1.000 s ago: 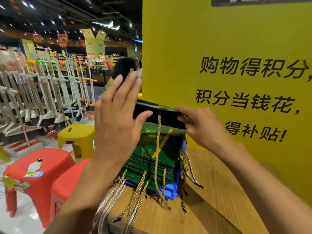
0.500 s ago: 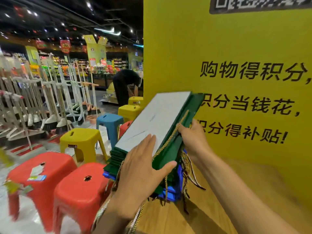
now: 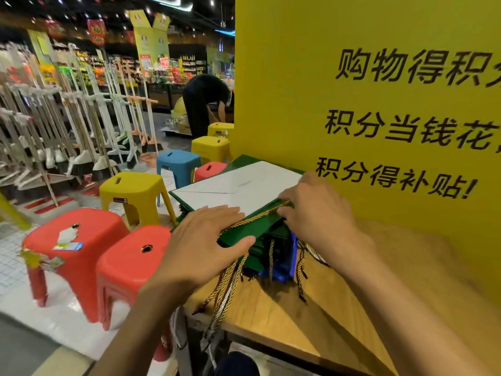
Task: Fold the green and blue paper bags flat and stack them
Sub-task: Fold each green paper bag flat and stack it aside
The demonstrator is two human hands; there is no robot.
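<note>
At the worktop's (image 3: 352, 294) far left corner, the stack of green and blue bags (image 3: 261, 249) carries the top bag (image 3: 244, 185), flat, white side up. The left hand (image 3: 200, 245) presses flat on its near edge; the right hand (image 3: 320, 213), apart, grips its right edge.

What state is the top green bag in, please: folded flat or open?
Folded flat: the top green bag lies thin on the stack, left hand pressing it.

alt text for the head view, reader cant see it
Two hands flatten a folded green paper bag, white panel up, onto a stack of green and blue bags at the edge of a wooden table: the left hand presses flat, the right hand curls its fingers over the rope-handle edge. A yellow sign stands behind; red, yellow and blue plastic stools sit left.
</note>
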